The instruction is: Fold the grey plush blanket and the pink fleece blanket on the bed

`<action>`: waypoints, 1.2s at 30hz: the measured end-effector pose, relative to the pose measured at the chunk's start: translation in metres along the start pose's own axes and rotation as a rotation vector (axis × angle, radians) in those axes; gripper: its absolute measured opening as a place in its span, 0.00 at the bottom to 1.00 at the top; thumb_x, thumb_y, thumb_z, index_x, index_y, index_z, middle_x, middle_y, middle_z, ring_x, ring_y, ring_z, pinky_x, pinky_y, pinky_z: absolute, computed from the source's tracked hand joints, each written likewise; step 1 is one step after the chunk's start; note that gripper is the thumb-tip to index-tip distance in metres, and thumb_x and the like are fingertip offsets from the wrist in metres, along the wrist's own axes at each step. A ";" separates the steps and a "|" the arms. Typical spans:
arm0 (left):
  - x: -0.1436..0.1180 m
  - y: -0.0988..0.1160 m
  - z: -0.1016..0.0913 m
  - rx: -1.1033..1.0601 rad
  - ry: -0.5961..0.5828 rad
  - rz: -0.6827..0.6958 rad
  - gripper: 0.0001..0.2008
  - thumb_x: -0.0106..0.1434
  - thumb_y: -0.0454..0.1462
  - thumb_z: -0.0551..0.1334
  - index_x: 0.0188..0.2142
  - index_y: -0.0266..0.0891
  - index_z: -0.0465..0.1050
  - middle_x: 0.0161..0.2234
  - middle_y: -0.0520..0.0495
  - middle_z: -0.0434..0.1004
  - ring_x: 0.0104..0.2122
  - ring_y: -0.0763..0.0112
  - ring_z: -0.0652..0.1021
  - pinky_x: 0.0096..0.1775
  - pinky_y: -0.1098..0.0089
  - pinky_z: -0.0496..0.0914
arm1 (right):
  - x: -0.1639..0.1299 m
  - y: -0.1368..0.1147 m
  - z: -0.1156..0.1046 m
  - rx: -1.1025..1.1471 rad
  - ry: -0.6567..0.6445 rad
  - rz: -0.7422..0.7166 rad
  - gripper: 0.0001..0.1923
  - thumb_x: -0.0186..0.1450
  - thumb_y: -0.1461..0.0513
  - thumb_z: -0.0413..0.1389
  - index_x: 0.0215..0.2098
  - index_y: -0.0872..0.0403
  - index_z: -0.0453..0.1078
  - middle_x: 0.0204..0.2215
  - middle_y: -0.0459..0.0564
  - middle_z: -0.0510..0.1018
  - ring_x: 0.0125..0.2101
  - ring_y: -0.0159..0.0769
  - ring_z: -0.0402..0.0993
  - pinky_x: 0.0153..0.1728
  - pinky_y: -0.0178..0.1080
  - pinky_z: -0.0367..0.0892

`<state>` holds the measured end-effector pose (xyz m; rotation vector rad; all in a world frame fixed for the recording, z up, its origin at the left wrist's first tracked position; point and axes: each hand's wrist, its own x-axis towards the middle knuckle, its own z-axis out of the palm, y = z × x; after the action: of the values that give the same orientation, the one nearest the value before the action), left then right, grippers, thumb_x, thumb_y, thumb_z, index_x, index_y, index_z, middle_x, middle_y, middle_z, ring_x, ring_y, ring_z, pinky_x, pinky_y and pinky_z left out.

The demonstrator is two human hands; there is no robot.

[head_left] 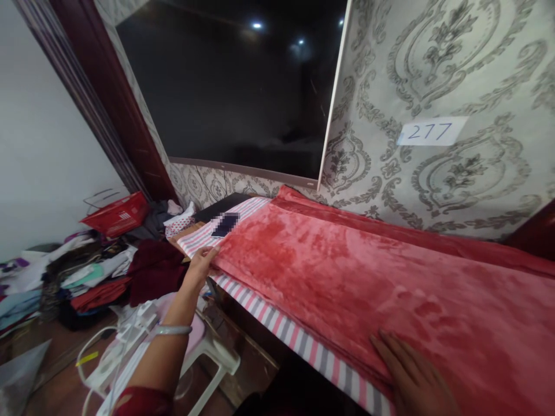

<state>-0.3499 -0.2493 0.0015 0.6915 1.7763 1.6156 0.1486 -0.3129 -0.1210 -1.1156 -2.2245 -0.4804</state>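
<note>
A red plush blanket point(338, 260) lies folded in layers lengthwise over a striped cloth point(299, 342) on a table. At the blanket's near left corner, my left hand point(203, 261) is closed on its edge, with the thumb and fingers together. My right hand point(414, 372) rests flat on top near the front edge, fingers stretched out over the plush. Just beyond my left hand, a dark flat item point(226, 225), partly blurred out, lies on the striped cloth.
A large dark television point(234, 86) stands behind the table against the patterned wall. Clothes point(102, 271) are heaped on the left beside a red basket point(119, 214). A pale stool point(212, 349) and a white power strip point(115, 355) with cables are below my left arm.
</note>
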 end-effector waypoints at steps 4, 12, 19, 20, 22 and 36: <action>0.001 -0.002 0.001 0.103 -0.023 0.021 0.16 0.52 0.40 0.71 0.35 0.38 0.66 0.19 0.58 0.66 0.13 0.75 0.68 0.15 0.72 0.67 | 0.003 0.001 0.001 -0.003 0.056 -0.037 0.44 0.60 0.70 0.47 0.74 0.47 0.44 0.54 0.50 0.78 0.48 0.45 0.75 0.49 0.44 0.66; 0.018 -0.005 -0.004 0.247 0.073 0.093 0.09 0.52 0.40 0.66 0.26 0.40 0.67 0.14 0.60 0.60 0.14 0.76 0.64 0.17 0.76 0.59 | 0.000 0.008 0.007 -0.029 0.061 -0.051 0.43 0.62 0.71 0.46 0.73 0.46 0.45 0.53 0.50 0.78 0.48 0.43 0.76 0.48 0.44 0.66; 0.026 -0.001 -0.005 0.309 0.128 0.076 0.09 0.48 0.39 0.66 0.26 0.40 0.67 0.15 0.58 0.63 0.15 0.74 0.65 0.18 0.75 0.58 | -0.005 0.013 0.000 0.005 0.003 -0.099 0.37 0.61 0.69 0.49 0.68 0.45 0.60 0.55 0.49 0.77 0.50 0.42 0.76 0.48 0.40 0.68; 0.025 0.001 -0.005 0.311 0.107 0.069 0.10 0.47 0.39 0.67 0.26 0.40 0.68 0.14 0.57 0.64 0.15 0.74 0.65 0.17 0.74 0.58 | -0.005 0.011 0.000 -0.010 -0.006 -0.079 0.35 0.61 0.69 0.49 0.67 0.45 0.63 0.55 0.49 0.77 0.50 0.42 0.76 0.49 0.41 0.68; 0.022 0.006 -0.006 0.315 0.050 0.056 0.11 0.47 0.41 0.68 0.26 0.39 0.69 0.13 0.57 0.64 0.13 0.73 0.65 0.16 0.74 0.58 | -0.005 0.003 0.001 -0.051 -0.008 -0.022 0.33 0.61 0.69 0.48 0.63 0.46 0.67 0.55 0.50 0.77 0.51 0.43 0.75 0.50 0.43 0.67; 0.002 0.052 0.010 -0.356 -0.163 -0.163 0.09 0.50 0.24 0.64 0.31 0.34 0.75 0.25 0.47 0.79 0.22 0.67 0.78 0.25 0.70 0.77 | 0.002 -0.003 0.006 -0.003 -0.032 0.087 0.33 0.61 0.72 0.49 0.61 0.43 0.70 0.57 0.48 0.75 0.54 0.41 0.74 0.51 0.41 0.71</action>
<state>-0.3454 -0.2355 0.0528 0.4824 1.3465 1.6545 0.1434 -0.3099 -0.1249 -1.2238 -2.1929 -0.4323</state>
